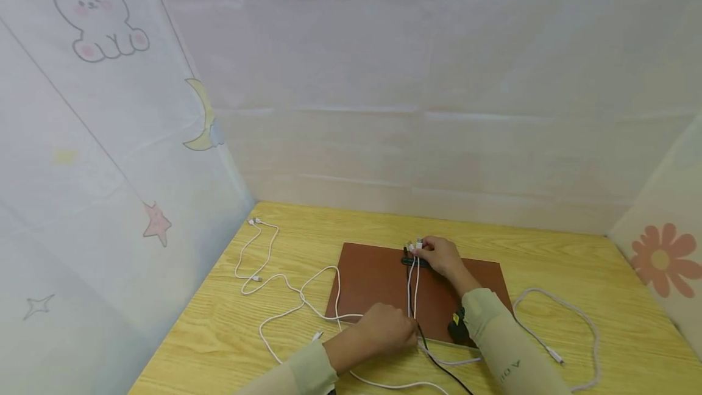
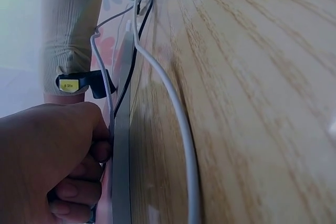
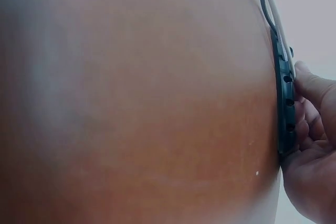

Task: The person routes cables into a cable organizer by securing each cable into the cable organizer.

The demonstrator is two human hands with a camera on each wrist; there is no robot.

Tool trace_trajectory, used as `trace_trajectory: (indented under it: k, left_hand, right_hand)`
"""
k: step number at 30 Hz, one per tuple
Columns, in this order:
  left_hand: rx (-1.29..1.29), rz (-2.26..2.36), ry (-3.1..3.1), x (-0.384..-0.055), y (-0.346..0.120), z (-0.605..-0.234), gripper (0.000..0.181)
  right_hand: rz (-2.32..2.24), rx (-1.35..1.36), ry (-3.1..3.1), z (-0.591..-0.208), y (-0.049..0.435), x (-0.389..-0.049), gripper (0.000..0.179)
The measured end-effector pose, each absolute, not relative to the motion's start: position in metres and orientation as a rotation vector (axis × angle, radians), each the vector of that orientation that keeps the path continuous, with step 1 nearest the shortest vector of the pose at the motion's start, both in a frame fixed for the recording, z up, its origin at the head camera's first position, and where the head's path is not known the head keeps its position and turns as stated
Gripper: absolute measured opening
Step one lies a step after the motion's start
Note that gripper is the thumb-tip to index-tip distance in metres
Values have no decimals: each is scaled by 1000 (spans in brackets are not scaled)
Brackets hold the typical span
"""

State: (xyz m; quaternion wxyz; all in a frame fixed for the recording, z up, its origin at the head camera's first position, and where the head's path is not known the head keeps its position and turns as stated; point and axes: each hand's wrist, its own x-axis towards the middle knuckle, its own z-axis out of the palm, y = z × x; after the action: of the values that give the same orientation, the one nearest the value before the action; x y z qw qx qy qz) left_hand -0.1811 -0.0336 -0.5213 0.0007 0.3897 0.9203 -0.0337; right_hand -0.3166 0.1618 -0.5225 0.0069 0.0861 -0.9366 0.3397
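Thin white cables with metal-tipped plugs cross a slim black holder on the brown board, lower centre-right. The right hand pinches one there; the left hand's curled fingers grip lower down.

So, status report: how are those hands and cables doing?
Right hand holding white cable at the black clip. Left hand pinching cable at near edge of brown board. Loose white cable looped to the left.

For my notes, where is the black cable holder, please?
In the head view, the holder lies right of centre, near the brown board's far edge, below the white plugs.
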Motion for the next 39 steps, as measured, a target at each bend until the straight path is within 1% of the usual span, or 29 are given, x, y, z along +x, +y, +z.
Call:
trace_trajectory:
  k: [14,20,24,39]
  left_hand:
    - [1283,-120,2906,-182,-36,-522,36]
    - [1313,-117,2878,-184,-35,-519,35]
    - [1288,-83,2843,-184,-35,-516,34]
    - [1248,-92,2794,-187,-32,-516,33]
  right_hand:
    - [1085,302,-2943,-522,163,-316,26]
    - [1073,323,-2963,-521,165,-316,30]
    - [1055,332,-2982,-521,167,-317,32]
    - [1056,331,-3002,-520,170,-318,29]
